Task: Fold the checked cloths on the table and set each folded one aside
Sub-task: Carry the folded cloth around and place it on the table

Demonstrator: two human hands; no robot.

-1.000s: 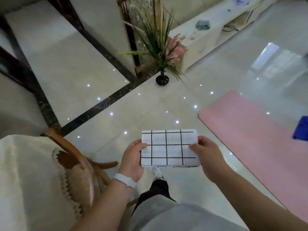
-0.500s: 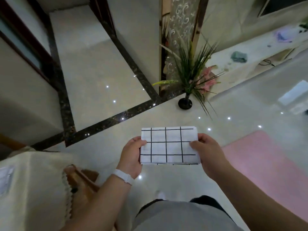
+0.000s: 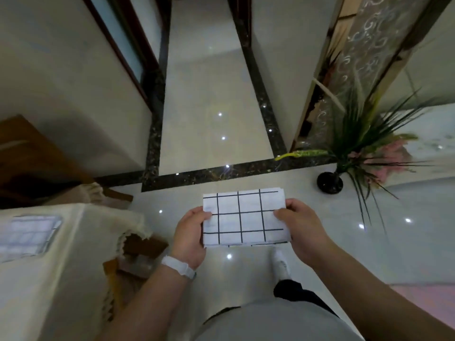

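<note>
Blurred table (image 3: 73, 267), cloth (image 3: 246, 217) in left hand (image 3: 189, 238), right hand (image 3: 301, 232)

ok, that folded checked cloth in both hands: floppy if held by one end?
Probably floppy: the folded checked cloth is flat with the left hand and right hand pinching opposite ends. Likely light, since those pinches alone carry it in mid-air. Layers peeking out at its lower edge suggest it may unfold one-handed.

- No text, label, brand, number or sign can be read anywhere in view.
- The checked cloth (image 3: 245, 219), pinched between the fingers of the left hand (image 3: 189, 238) and the right hand (image 3: 304, 232), carries only plain black grid lines.
</note>
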